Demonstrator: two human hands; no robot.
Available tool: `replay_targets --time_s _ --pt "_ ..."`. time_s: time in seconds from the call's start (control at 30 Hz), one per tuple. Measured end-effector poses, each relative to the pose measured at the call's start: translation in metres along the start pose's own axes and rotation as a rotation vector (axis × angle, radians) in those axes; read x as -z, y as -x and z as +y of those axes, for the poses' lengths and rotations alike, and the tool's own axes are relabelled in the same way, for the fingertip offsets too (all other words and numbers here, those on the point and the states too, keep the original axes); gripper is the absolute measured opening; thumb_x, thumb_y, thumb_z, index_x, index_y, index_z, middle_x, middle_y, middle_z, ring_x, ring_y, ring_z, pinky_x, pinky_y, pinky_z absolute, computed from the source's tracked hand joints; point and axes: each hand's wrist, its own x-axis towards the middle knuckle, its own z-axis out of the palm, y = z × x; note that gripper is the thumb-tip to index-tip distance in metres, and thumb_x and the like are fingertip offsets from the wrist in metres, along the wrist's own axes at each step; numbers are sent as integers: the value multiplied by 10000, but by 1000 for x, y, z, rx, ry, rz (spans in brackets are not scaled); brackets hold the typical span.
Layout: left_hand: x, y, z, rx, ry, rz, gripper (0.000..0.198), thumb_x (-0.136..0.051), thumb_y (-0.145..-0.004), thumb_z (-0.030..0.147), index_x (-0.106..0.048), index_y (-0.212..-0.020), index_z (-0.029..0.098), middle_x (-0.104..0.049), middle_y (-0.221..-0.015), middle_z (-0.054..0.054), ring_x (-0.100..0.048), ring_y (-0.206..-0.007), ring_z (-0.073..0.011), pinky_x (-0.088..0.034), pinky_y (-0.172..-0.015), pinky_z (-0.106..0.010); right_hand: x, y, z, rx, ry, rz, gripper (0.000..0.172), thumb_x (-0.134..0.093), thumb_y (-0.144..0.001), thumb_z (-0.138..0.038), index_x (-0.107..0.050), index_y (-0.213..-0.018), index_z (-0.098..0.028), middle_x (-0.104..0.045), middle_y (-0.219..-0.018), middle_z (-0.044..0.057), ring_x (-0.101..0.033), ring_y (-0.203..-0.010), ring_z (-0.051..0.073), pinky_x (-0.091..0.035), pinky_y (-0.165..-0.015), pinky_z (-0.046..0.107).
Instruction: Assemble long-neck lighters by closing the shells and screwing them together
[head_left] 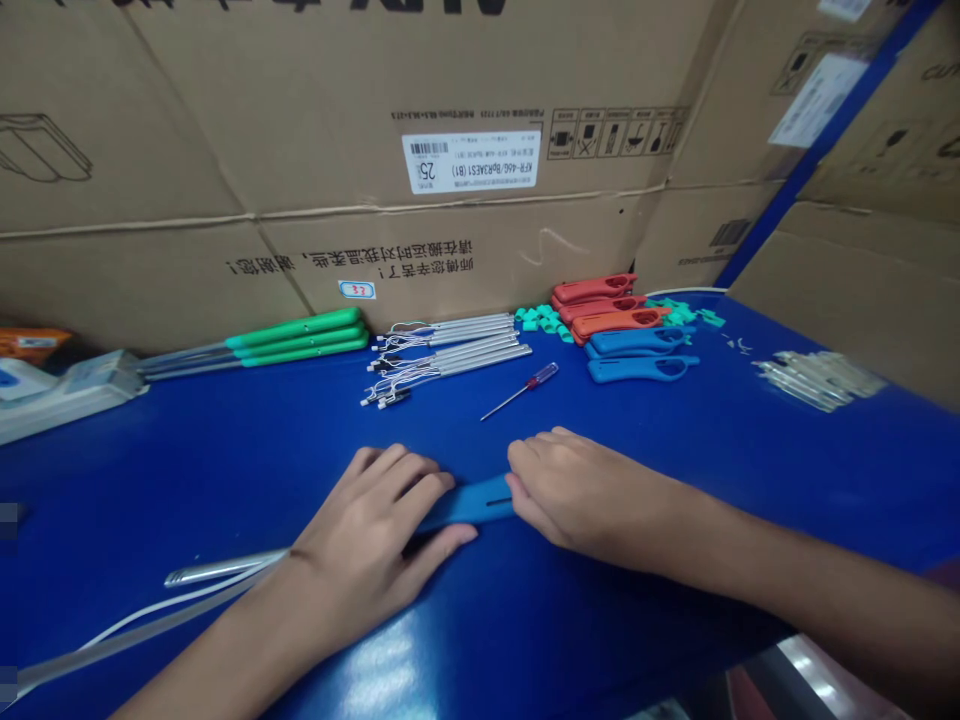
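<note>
A blue plastic handle with a slot lies on the blue table between my two hands. My left hand rests over its left end, fingers curled around it. My right hand grips its right end with bent fingers. A metal rod with a white cable sticks out to the left from under my left hand.
Behind lie a small red-handled screwdriver, metal probes with wires, green-handled rods, red handles and blue handles, green clips, and a pile of clear parts. Cardboard boxes wall the back.
</note>
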Motion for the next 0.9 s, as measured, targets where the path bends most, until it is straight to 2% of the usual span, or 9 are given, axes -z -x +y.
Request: replay_targets --time_s 0.13,0.33,0.4,0.47,0.53,0.6,0.67,0.77,0.9 --pt "-1 0 0 3 2 5 208 -582 -907 372 -605 -977 177 -658 -959 -54 -560 -821 -219 -370 -734 -375 14 -6 -7 -107 -38 -243 166 -455 -877 -41 -578 -822 -138 -637 -828 105 -607 -726 238 -360 -583 337" --pt "-1 0 0 3 2 9 211 -569 -914 382 -600 -978 183 -664 -959 -61 -563 -824 -219 -374 -741 -375 21 -10 -17 -203 -124 -272 135 -507 -845 -35 -606 -844 -128 -666 -850 119 -646 -715 241 -365 -520 326" --pt "-1 0 0 4 -1 1 213 -559 -917 386 -602 -974 185 -667 -961 -61 -565 -825 -218 -376 -741 -373 19 -11 -15 -223 -153 -252 149 -507 -846 -33 -623 -850 -127 -677 -837 118 -656 -720 245 -363 -513 321" --pt "0 0 0 11 -6 -2 212 -553 -917 386 -605 -973 188 -667 -957 -58 -567 -823 -217 -378 -736 -371 15 -13 -7 -252 -185 -196 190 -459 -913 -91 -636 -860 -137 -688 -822 106 -655 -710 241 -382 -538 323" --pt "2 0 -1 22 -16 -5 203 -552 -910 376 -609 -975 193 -666 -951 -56 -570 -824 -218 -381 -735 -370 8 -14 9 -342 -183 -110 322 -335 -1001 -195 -635 -900 -130 -693 -838 114 -651 -743 248 -424 -631 348" --pt "5 0 -3 40 -27 -15 190 -552 -888 361 -609 -961 195 -662 -945 -56 -568 -825 -220 -382 -739 -375 -2 -15 31 -458 -172 109 289 -362 -997 -222 -628 -971 -113 -681 -940 131 -626 -887 259 -440 -774 367" --pt "7 0 -6 65 -44 -30 183 -549 -853 354 -598 -925 193 -656 -931 -60 -564 -818 -228 -380 -734 -384 -12 -15 52 -466 -122 215 259 -434 -964 -210 -591 -1138 -100 -623 -1141 168 -553 -1068 297 -424 -861 397" --pt "8 1 -12 121 -86 -29 205 -542 -813 364 -569 -929 197 -653 -905 -64 -564 -805 -245 -379 -722 -401 -23 -13 69 -471 -101 155 263 -466 -936 -192 -593 -1141 -87 -573 -1206 199 -504 -1122 326 -407 -893 440" --pt "6 1 -16 165 -111 -6 267 -544 -828 399 -550 -997 192 -654 -889 -65 -583 -800 -253 -391 -711 -401 -22 -12 68 -459 -209 73 158 -487 -924 -139 -603 -1026 -103 -622 -1063 145 -550 -1010 272 -418 -864 395"
